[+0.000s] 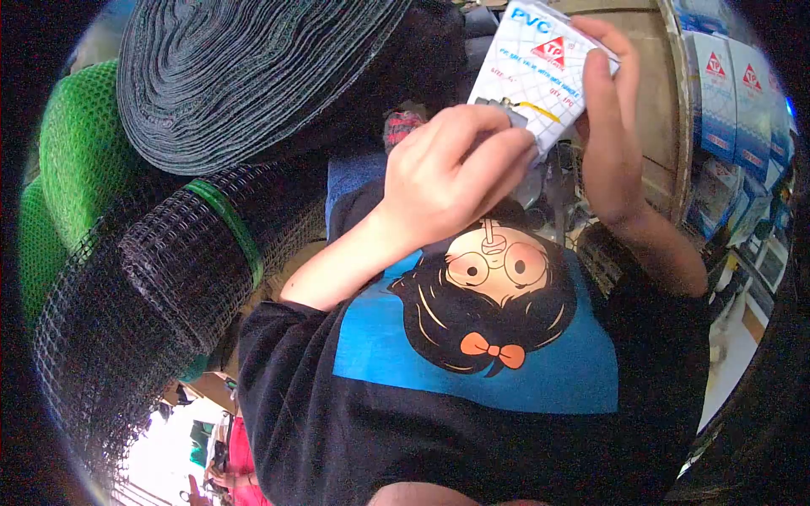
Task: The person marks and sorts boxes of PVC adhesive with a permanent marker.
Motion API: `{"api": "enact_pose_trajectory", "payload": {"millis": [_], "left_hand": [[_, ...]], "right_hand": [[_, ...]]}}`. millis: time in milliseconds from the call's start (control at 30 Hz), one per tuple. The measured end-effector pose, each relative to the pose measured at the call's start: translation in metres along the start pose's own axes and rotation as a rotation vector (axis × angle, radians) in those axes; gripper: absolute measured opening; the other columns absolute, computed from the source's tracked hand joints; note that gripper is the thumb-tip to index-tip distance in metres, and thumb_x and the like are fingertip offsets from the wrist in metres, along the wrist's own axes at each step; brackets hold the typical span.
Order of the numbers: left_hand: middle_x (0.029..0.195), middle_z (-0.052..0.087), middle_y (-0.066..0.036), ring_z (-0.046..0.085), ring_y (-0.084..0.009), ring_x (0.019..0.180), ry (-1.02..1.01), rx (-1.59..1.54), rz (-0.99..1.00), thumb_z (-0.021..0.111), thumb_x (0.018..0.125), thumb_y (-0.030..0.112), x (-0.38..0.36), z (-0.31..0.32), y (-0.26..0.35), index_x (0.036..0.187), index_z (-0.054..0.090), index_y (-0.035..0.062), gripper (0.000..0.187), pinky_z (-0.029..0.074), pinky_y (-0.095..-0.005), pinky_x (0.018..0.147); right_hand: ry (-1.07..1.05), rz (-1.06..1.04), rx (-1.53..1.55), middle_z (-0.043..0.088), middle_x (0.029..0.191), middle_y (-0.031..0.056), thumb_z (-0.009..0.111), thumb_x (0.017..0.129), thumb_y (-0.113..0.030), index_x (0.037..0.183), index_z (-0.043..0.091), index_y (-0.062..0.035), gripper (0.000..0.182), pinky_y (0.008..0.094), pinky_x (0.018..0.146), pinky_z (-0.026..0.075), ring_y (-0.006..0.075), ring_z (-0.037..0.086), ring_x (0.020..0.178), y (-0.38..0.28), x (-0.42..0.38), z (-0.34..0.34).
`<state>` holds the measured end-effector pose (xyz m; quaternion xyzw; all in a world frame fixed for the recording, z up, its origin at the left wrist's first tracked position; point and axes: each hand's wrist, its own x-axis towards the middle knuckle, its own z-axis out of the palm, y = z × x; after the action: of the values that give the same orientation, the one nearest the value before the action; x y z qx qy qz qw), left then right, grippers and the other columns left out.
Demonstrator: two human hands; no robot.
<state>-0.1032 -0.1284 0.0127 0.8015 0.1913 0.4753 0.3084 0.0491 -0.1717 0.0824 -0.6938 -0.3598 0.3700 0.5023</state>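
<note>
A white box (506, 61) printed "PVC" with a red triangle logo is tilted up in front of me. Its far side rests against my right hand (609, 139), whose thumb and fingers grip the edge. My left hand (460, 164) is closed near the box's lower left corner, its fingers bent against the printed face. At those fingertips a small grey piece with a thin yellow strip (540, 112) lies across the face; I cannot make out its kind. The left palm is hidden.
Large rolls of dark mesh (253, 76), black plastic netting (181, 261) and green netting (84, 143) crowd the left. Several blue and white boxes (734, 93) are stacked at right beside a brown cardboard panel (654, 84). A person in red (242, 455) shows at lower left.
</note>
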Motion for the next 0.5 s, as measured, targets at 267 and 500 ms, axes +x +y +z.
{"api": "enact_pose_trajectory", "payload": {"millis": [267,500], "left_hand": [[0.09,0.066,-0.009,0.065,-0.0219,0.076,0.099,0.059,0.001,0.085,0.071,0.001,0.009,-0.011,-0.01,0.097,0.072,0.0045,0.029,0.054,-0.0303,0.066],[0.091,0.066,-0.009,0.065,-0.0208,0.079,0.116,0.089,-0.049,0.081,0.074,-0.002,0.026,-0.024,-0.016,0.097,0.074,0.0024,0.025,0.054,-0.0298,0.069]], "right_hand": [[-0.217,-0.167,-0.196,0.054,0.121,0.0172,0.042,0.106,-0.026,0.126,0.047,0.0028,0.036,0.0361,0.099,0.042,0.0276,0.056,0.11,0.009,-0.007,0.002],[-0.415,-0.139,-0.356,0.053,0.116,0.0206,0.041,0.106,-0.028,0.125,0.047,0.0031,0.036,0.0368,0.098,0.042,0.0305,0.055,0.11,0.006,-0.005,-0.003]]}}
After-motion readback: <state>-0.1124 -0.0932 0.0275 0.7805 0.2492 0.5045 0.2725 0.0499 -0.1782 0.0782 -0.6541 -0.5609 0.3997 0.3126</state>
